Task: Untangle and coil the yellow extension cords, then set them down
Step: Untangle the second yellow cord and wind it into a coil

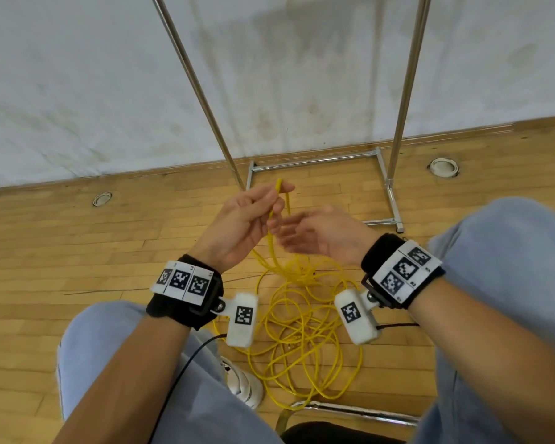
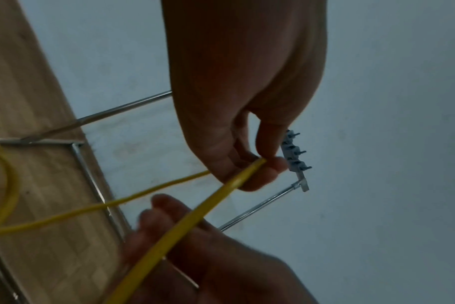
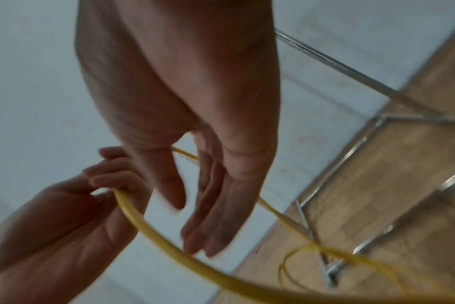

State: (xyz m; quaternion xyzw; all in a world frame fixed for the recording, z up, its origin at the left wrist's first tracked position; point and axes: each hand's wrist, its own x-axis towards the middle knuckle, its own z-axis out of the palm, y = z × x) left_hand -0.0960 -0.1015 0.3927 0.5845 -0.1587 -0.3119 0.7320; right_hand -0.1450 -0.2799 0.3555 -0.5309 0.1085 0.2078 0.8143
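A tangle of thin yellow cord point(image 1: 302, 331) lies in loose loops on the wooden floor between my knees. My left hand point(image 1: 253, 213) is raised above it and pinches a bend of the cord point(image 2: 237, 181) between thumb and fingertips, two strands hanging down to the pile. My right hand point(image 1: 305, 232) hovers just right of it with straight, relaxed fingers point(image 3: 208, 222) and holds nothing. A strand of the yellow cord point(image 3: 153, 232) passes in front of that open palm. Whether the fingers touch it cannot be told.
A chrome rack point(image 1: 382, 174) with two upright poles stands on the floor just beyond my hands, against a white wall. A white shoe point(image 1: 241, 382) sits beside the cord pile. A chair's metal rail point(image 1: 350, 411) lies under my legs. Round floor sockets point(image 1: 443, 167) are set in the wood.
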